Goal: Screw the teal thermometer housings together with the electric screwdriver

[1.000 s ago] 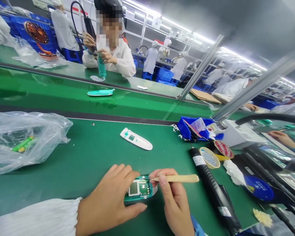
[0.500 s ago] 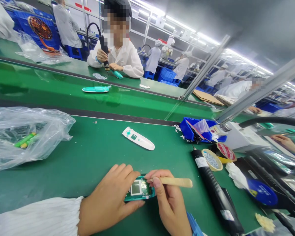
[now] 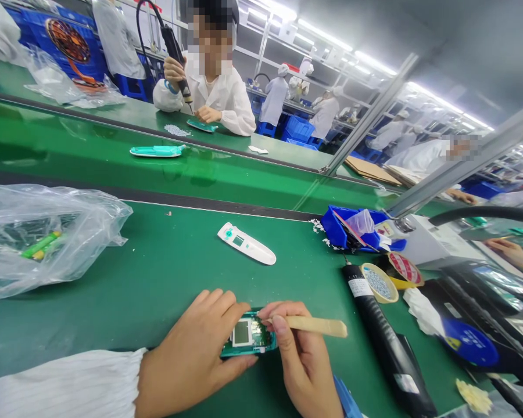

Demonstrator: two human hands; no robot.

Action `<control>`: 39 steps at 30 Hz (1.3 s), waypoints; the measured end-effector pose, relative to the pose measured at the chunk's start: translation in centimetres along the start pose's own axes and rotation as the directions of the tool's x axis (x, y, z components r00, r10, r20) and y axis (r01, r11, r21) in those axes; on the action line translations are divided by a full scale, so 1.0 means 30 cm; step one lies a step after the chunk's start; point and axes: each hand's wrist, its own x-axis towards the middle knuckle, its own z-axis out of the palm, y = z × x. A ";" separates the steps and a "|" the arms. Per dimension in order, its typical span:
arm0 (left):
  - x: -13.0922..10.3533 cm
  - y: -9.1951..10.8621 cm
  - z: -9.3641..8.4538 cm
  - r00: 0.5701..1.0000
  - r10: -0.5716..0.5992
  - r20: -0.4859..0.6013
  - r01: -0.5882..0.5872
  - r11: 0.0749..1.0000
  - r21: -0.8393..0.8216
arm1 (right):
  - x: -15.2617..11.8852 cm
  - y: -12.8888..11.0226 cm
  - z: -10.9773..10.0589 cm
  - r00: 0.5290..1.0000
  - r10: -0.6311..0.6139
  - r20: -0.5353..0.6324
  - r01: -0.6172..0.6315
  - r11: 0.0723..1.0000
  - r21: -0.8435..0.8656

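My left hand is wrapped over the left end of a teal device housing on the green bench. Inside the housing are a circuit board and a square white-framed display. My right hand pinches a beige, flat stick-like tool. Its narrow end points left over the right part of the board; whether the tip touches is hidden by fingers. Beyond my hands lies a white device cover with teal buttons and a window.
A black electric screwdriver lies at right, beside a bowl of small screws and a blue parts bin. A clear plastic bag is at left. Across the green conveyor belt, which carries a teal shell, a co-worker holds a screwdriver.
The teal shell on the belt has moved left. The co-worker's screwdriver has lifted and tilted, and the teal part beneath lies lower. My hands keep nearly the same pose.
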 end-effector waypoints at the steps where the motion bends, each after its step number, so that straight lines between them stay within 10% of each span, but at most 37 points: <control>1: -0.002 0.001 0.002 1.000 -0.006 -0.007 0.006 1.000 0.005 | 0.000 0.000 0.000 1.000 -0.001 0.002 0.001 1.000 -0.004; 17: -0.015 -0.015 0.062 0.990 0.084 -0.111 -0.024 0.886 0.462 | -0.018 0.008 0.018 0.997 -0.070 0.022 0.071 0.995 -0.066; 23: -0.025 0.003 0.042 0.995 0.031 -0.094 -0.001 0.952 0.307 | 0.014 -0.004 -0.073 0.989 0.102 -0.107 -0.096 0.994 0.054; 31: -0.050 0.012 0.044 0.989 0.057 -0.135 -0.016 0.957 0.289 | 0.013 0.104 -0.223 0.950 0.288 -0.123 -0.308 0.789 -0.531; 39: -0.064 0.013 0.044 0.988 0.075 -0.136 -0.025 0.942 0.335 | 0.014 0.140 -0.231 0.965 0.201 -0.168 -0.261 0.690 -0.675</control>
